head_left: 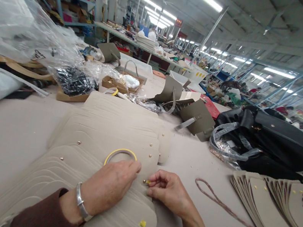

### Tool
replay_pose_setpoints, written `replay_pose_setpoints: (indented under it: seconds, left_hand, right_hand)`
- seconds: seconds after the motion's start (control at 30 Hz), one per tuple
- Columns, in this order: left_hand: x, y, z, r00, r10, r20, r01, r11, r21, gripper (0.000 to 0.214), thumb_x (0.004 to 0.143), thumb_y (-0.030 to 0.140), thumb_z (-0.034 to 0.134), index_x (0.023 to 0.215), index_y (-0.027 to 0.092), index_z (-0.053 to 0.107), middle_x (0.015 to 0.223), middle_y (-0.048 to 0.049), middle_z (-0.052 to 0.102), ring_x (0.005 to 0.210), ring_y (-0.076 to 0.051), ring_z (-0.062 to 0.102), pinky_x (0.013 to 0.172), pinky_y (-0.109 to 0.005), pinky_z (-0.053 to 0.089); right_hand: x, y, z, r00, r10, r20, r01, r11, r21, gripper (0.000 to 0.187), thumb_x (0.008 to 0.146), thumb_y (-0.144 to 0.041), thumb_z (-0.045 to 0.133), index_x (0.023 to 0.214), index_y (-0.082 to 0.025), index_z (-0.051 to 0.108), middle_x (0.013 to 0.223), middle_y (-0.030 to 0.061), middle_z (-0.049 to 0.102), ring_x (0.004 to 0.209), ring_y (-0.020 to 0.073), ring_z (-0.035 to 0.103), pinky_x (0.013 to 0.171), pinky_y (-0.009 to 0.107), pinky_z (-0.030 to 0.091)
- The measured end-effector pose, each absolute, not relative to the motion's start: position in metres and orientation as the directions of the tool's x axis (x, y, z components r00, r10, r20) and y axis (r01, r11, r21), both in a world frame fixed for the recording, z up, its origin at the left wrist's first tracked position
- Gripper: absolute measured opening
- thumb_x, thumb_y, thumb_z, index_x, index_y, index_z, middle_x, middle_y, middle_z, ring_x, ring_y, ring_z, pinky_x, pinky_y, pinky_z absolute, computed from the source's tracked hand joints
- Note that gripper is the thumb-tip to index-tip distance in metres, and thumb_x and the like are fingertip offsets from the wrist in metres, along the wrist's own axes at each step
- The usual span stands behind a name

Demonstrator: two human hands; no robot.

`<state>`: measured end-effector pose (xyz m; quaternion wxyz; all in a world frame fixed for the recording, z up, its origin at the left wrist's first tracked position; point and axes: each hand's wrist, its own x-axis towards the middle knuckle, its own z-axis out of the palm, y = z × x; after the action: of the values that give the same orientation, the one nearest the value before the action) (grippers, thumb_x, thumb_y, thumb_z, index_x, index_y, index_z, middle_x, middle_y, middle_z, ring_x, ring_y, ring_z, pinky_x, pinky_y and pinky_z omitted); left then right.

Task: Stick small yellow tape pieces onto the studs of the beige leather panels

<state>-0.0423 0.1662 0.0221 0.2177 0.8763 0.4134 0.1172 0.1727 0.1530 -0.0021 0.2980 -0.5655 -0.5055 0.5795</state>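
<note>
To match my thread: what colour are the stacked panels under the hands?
The stacked panels are a pale greyish beige, best seen in the head view.

Left hand (108,186) resting on stacked taupe leather flaps (96,147), just touching yellow ring (121,154). Right hand (169,192) pinching small yellow bit (148,182) just beside brass stud (144,181) on flap edge. Metal bracelet (81,201) on left wrist. Yellow crumb (142,224) on stack. Rightward on worktop (5,135): brown cord (220,202), fanned leather panels (274,215), black bag (269,141).
</note>
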Motion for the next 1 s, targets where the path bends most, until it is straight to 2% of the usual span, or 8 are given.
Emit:
replay_pose_setpoints:
  seconds: [0.1, 0.2, 0.3, 0.43, 0.53, 0.63, 0.9, 1.0]
  left_hand:
    - [-0.040, 0.167, 0.018, 0.613, 0.790, 0.002, 0.715, -0.556, 0.424, 0.015, 0.093, 0.011, 0.038, 0.096, 0.020, 0.049, 0.091, -0.0045, 0.062, 0.084, -0.021, 0.058, 0.071, -0.033, 0.045]
    - [-0.038, 0.167, 0.019, 0.628, 0.778, -0.001, 0.724, -0.584, 0.367, 0.016, 0.091, 0.009, 0.038, 0.095, 0.020, 0.050, 0.089, -0.0046, 0.062, 0.082, -0.022, 0.058, 0.068, -0.034, 0.045]
    - [-0.038, 0.166, 0.023, 0.638, 0.770, 0.002, 0.730, -0.606, 0.317, 0.019, 0.089, 0.006, 0.038, 0.093, 0.020, 0.051, 0.085, -0.0043, 0.061, 0.078, -0.023, 0.057, 0.065, -0.034, 0.044]
    - [-0.036, 0.166, 0.026, 0.653, 0.757, 0.023, 0.722, -0.631, 0.282, 0.018, 0.087, 0.006, 0.040, 0.087, 0.020, 0.051, 0.079, -0.0045, 0.060, 0.076, -0.023, 0.054, 0.064, -0.034, 0.042]
    - [-0.035, 0.165, 0.026, 0.659, 0.750, 0.054, 0.707, -0.643, 0.294, 0.015, 0.088, 0.009, 0.041, 0.084, 0.020, 0.050, 0.079, -0.0044, 0.060, 0.076, -0.023, 0.054, 0.065, -0.034, 0.042]
    - [-0.037, 0.165, 0.024, 0.649, 0.759, 0.050, 0.707, -0.626, 0.330, 0.014, 0.090, 0.011, 0.039, 0.088, 0.020, 0.049, 0.081, -0.0037, 0.060, 0.072, -0.021, 0.055, 0.063, -0.033, 0.041]
    - [-0.037, 0.168, 0.017, 0.652, 0.758, 0.015, 0.703, -0.611, 0.364, 0.013, 0.090, 0.011, 0.038, 0.092, 0.020, 0.047, 0.085, -0.0030, 0.062, 0.073, -0.019, 0.057, 0.064, -0.031, 0.042]
    - [-0.037, 0.168, 0.017, 0.645, 0.764, 0.010, 0.704, -0.599, 0.382, 0.014, 0.089, 0.010, 0.038, 0.093, 0.020, 0.047, 0.086, -0.0031, 0.062, 0.074, -0.019, 0.058, 0.065, -0.030, 0.043]
  right_hand:
    - [0.169, 0.152, 0.001, -0.167, 0.919, -0.358, 0.221, -0.319, -0.922, 0.016, 0.064, -0.016, 0.071, 0.079, -0.014, 0.064, 0.065, -0.0033, 0.062, 0.055, 0.0084, 0.055, 0.055, 0.020, 0.044]
    - [0.163, 0.150, 0.005, -0.150, 0.929, -0.339, 0.312, -0.281, -0.908, 0.007, 0.073, -0.020, 0.064, 0.076, -0.013, 0.065, 0.060, -0.0034, 0.059, 0.052, 0.0081, 0.051, 0.052, 0.019, 0.043]
    - [0.158, 0.150, 0.007, -0.136, 0.943, -0.303, 0.419, -0.223, -0.880, 0.012, 0.078, -0.023, 0.060, 0.072, -0.014, 0.065, 0.058, -0.0033, 0.056, 0.050, 0.0082, 0.049, 0.049, 0.018, 0.040]
    - [0.158, 0.152, 0.005, -0.108, 0.932, -0.346, 0.444, -0.266, -0.855, 0.014, 0.080, -0.025, 0.058, 0.074, -0.014, 0.064, 0.057, -0.0028, 0.057, 0.048, 0.0090, 0.049, 0.048, 0.020, 0.042]
    - [0.158, 0.153, 0.006, -0.113, 0.932, -0.345, 0.471, -0.255, -0.845, 0.013, 0.079, -0.024, 0.058, 0.073, -0.014, 0.064, 0.056, -0.0024, 0.058, 0.049, 0.0096, 0.050, 0.048, 0.019, 0.040]
    - [0.156, 0.151, 0.009, -0.132, 0.951, -0.281, 0.554, -0.164, -0.816, 0.014, 0.078, -0.021, 0.058, 0.069, -0.014, 0.065, 0.058, -0.0014, 0.060, 0.052, 0.0102, 0.051, 0.050, 0.019, 0.038]
    - [0.142, 0.146, 0.016, -0.167, 0.981, -0.098, 0.793, 0.075, -0.604, 0.018, 0.079, -0.015, 0.054, 0.066, -0.017, 0.066, 0.062, 0.0011, 0.067, 0.058, 0.0132, 0.058, 0.055, 0.021, 0.036]
    - [0.143, 0.145, 0.013, -0.168, 0.981, -0.095, 0.813, 0.083, -0.577, 0.013, 0.080, -0.016, 0.057, 0.079, -0.020, 0.069, 0.060, -0.0004, 0.066, 0.056, 0.0144, 0.058, 0.056, 0.023, 0.037]
